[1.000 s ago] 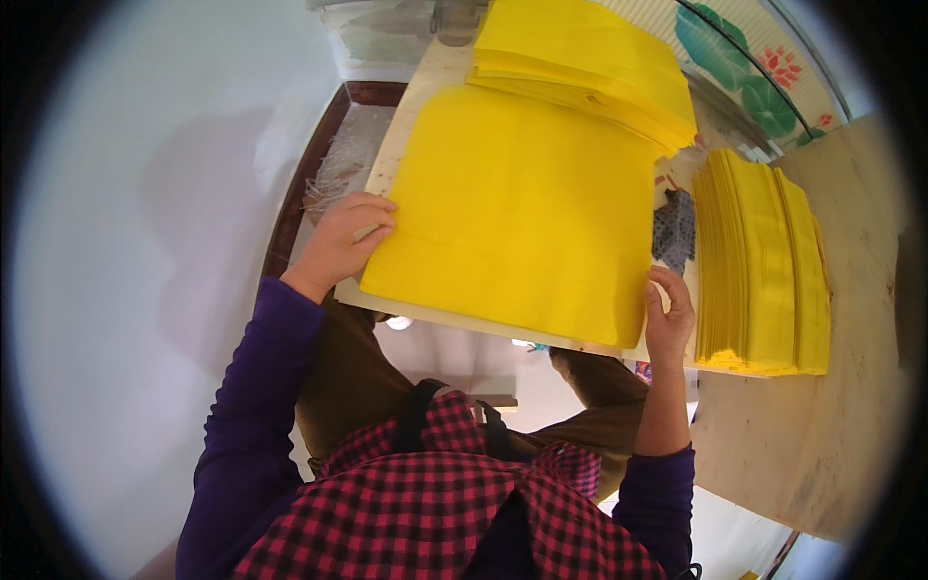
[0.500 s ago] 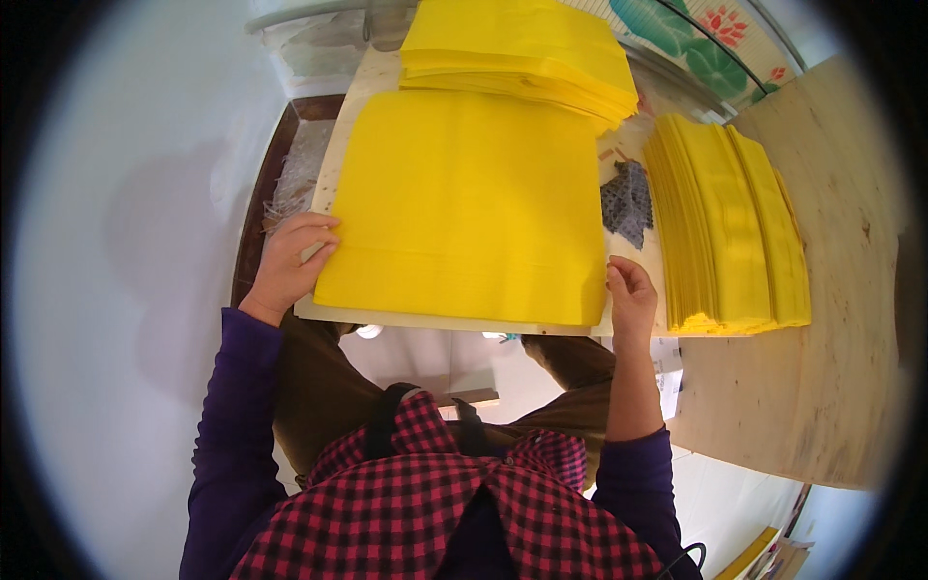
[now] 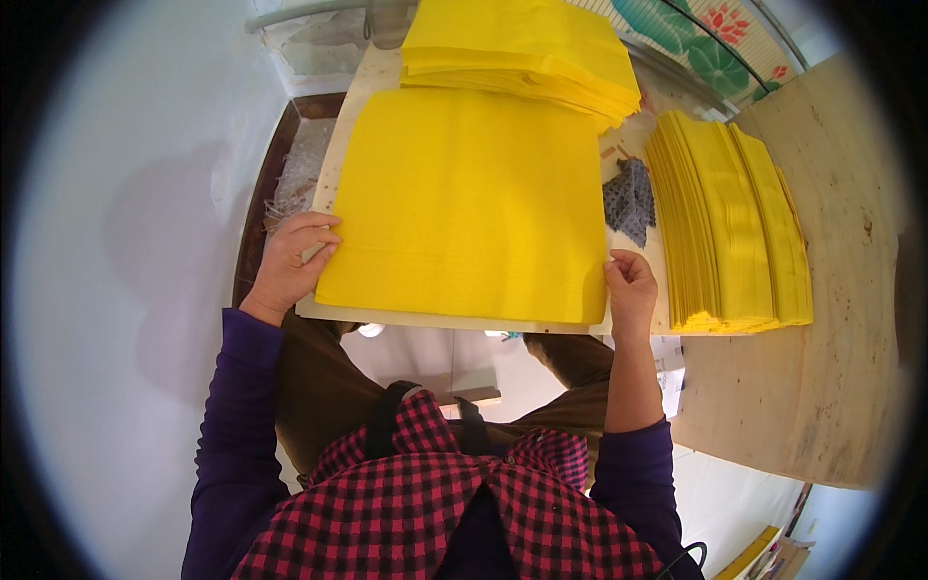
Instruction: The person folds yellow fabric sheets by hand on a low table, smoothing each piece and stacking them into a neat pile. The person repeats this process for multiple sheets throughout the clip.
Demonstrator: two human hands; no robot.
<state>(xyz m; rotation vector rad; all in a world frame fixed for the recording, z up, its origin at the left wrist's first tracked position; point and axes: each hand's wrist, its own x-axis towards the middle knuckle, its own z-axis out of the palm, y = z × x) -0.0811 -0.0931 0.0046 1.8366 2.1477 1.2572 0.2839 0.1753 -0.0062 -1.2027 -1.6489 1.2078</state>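
Observation:
A large, flat yellow sheet (image 3: pixel 469 203), cloth-like with a faint crease across its near part, lies squared to me on the pale board tabletop (image 3: pixel 362 75). At its left edge, my left hand (image 3: pixel 290 263) is closed, thumb and fingers pinching the border. My right hand (image 3: pixel 631 290) pinches the right edge near the near corner, its fingertips pressed together. Just beyond the sheet, a thick stack of yellow sheets (image 3: pixel 517 43) touches or overlaps its far edge. To the right stand folded yellow sheets (image 3: pixel 730 227), packed in upright rows.
A crumpled dark grey patterned cloth (image 3: pixel 630 201) lies between the sheet and the folded rows. Beyond the right side is a wooden panel (image 3: pixel 831 242). A white wall (image 3: pixel 126 290) rises at left, with clear plastic wrap (image 3: pixel 302 169) beside the table. Metal rods cross behind.
My right hand has shifted very slightly away from me along the right edge. My left hand and the sheet look nearly unmoved.

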